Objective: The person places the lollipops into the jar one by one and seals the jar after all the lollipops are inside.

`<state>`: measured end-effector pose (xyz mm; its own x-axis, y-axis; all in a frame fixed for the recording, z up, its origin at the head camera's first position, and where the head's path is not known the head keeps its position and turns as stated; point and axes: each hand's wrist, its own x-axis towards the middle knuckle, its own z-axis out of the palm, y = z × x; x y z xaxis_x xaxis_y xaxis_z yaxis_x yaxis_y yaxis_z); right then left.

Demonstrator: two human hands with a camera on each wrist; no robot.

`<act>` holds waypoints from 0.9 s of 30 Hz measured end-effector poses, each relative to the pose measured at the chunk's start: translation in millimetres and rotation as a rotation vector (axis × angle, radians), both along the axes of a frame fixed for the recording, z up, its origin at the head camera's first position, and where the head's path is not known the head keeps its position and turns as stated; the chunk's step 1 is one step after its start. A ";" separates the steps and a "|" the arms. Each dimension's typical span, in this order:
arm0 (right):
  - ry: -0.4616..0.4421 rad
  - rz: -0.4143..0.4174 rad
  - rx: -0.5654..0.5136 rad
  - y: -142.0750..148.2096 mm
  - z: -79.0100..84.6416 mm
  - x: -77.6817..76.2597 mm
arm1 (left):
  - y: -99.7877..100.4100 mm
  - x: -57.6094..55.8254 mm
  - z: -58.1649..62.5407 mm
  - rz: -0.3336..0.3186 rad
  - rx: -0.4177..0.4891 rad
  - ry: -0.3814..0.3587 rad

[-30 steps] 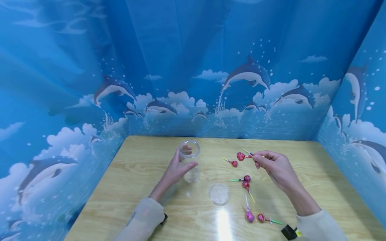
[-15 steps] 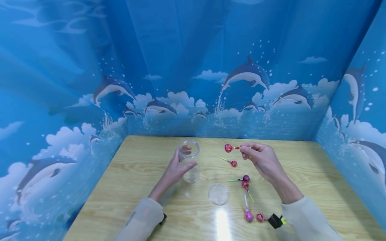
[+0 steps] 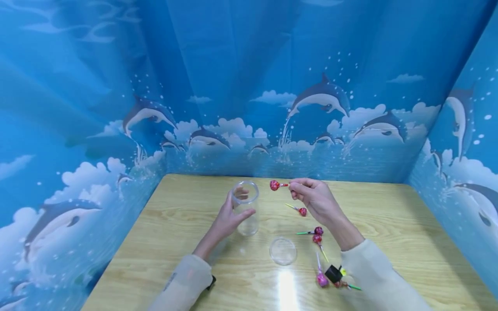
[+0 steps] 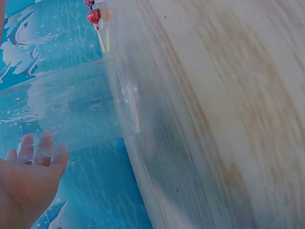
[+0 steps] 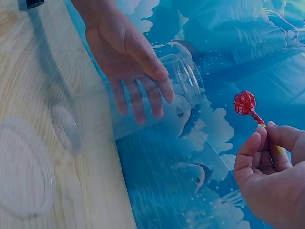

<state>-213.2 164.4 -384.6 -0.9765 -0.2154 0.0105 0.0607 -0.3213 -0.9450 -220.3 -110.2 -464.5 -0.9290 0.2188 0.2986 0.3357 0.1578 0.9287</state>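
A tall clear jar [image 3: 249,225] stands upright and uncapped on the table, left of centre. My left hand [image 3: 229,218] holds it from the left, thumb on the near side and fingers round the back, which show through the clear wall in the right wrist view. Between thumb and fingertips, my right hand [image 3: 317,202] pinches a lollipop [image 3: 274,185] by its stick. Its red-wrapped head [image 5: 245,103] points left toward the jar's mouth, a short way off to the right and at about rim height.
A round clear lid [image 3: 283,251] lies flat in front of the jar. To its right are several lollipops, including a red one [image 3: 302,211] with a yellow stick and a pink-purple one [image 3: 322,280]. A dolphin-print curtain [image 3: 233,108] rises behind the table.
My right hand has carried the red lollipop leftward and slightly up from above the right side of the table to near the jar. The left hand and jar have stayed in place.
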 end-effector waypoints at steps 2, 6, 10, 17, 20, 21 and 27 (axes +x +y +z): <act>-0.004 0.005 -0.003 -5.5 -1.3 -2.8 | 1.8 -0.1 1.8 0.002 0.011 -0.003; 0.007 0.024 -0.009 -18.2 -2.4 -6.7 | 1.6 -3.9 -2.2 -0.003 0.024 0.007; 0.014 0.045 -0.023 -34.1 -2.4 -10.0 | -0.8 -4.3 -2.9 -0.014 0.029 0.015; -0.004 0.037 0.000 -56.8 0.1 -13.1 | -2.5 -4.4 -5.3 -0.037 0.026 0.022; 0.003 0.034 0.033 -64.5 1.4 -14.7 | -2.3 -4.6 -6.4 -0.037 0.030 0.016; 0.010 0.035 0.048 -66.5 1.8 -15.3 | -2.2 -4.3 -6.2 -0.033 0.031 0.010; 0.071 0.034 0.231 -73.7 2.7 -17.8 | -1.4 -3.1 -6.6 -0.022 0.048 -0.026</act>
<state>-231.0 90.7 -381.9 -0.9672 -0.2527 0.0251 -0.0011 -0.0950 -0.9955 -223.5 -111.5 -471.1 -0.9317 0.2256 0.2846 0.3138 0.1056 0.9436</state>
